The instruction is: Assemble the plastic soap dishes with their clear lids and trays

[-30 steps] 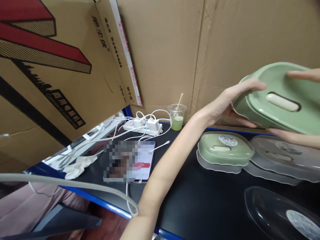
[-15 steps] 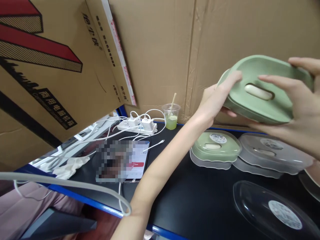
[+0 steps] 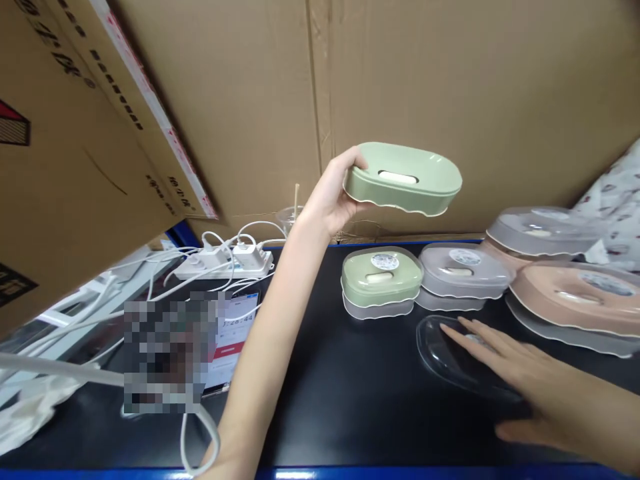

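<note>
My left hand [image 3: 345, 193] grips the left end of a green oval box [image 3: 430, 177], held up in front of the cardboard; a pale oblong piece shows in a slot in its top. My right hand [image 3: 520, 367] is spread, fingers apart, over a clear oval lid [image 3: 450, 363] lying on the black table [image 3: 350, 400]. Its fingers overlap the lid's far part and partly hide the round label. Whether they touch it I cannot tell.
Behind the lid stand a covered green box [image 3: 380, 280], a grey one [image 3: 465, 270] and pink ones [image 3: 575, 293]. At the left are a power strip [image 3: 225, 263], cables and a phone [image 3: 233, 340]. A cup [image 3: 287, 217] stands behind my left arm.
My right hand has let go of the green box and come down over the clear lid. The box, now in my left hand alone, is more level. The view has shifted right.
</note>
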`<state>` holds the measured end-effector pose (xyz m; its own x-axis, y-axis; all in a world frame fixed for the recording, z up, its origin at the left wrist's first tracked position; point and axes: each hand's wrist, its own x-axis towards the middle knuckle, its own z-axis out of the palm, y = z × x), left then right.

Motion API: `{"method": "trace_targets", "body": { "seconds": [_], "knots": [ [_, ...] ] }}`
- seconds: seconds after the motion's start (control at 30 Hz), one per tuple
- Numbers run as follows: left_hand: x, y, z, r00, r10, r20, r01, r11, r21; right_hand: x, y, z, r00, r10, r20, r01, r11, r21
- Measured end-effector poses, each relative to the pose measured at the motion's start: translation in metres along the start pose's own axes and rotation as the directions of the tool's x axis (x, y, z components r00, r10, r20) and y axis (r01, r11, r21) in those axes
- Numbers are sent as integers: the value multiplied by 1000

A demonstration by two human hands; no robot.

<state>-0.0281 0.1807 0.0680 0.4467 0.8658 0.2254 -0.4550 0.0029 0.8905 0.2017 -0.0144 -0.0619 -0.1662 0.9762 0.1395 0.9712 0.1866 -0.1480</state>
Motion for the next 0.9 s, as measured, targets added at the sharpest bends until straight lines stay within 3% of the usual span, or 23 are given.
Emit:
{"method": "trace_targets", "body": {
  "seconds": [0.1,0.23,0.33,0.4,0.43,0.5,0.57,0.63,0.73,0.9],
  "knots": [
    [-3,-1,5,998,-33,45,34,999,-39,1,5,0,972,-41,229,34,999,37],
    [-3,0,3,998,-23,60,24,999,-24,11,-10,-17,958,-52,283,26,995,94],
    [2,-5,0,1000,-2,7,2,1000,6,18,-31,-45,943,-160,293,141,986,86],
    [5,-10,0,998,-28,-61,28,1000,12,26,-44,-72,956,-269,114,263,963,63],
    [6,-13,1,995,-57,-86,58,998,9,32,-49,-86,935,-353,-22,353,934,56],
    [7,-20,6,991,-104,-79,104,995,-7,50,-54,-110,816,-423,-394,452,892,-20],
    [6,-26,13,993,-120,-20,119,993,-24,74,-52,-124,681,-364,-635,402,911,-91],
    [4,-30,21,991,-124,39,126,991,-52,99,-46,-128,678,-318,-663,386,921,-47],
    [1,-31,28,983,-177,44,181,976,-119,123,-36,-121,747,-265,-609,395,914,87],
    [2,-30,25,988,-156,-1,154,981,-117,131,-30,-108,790,-278,-547,425,890,162]
  ]
}}
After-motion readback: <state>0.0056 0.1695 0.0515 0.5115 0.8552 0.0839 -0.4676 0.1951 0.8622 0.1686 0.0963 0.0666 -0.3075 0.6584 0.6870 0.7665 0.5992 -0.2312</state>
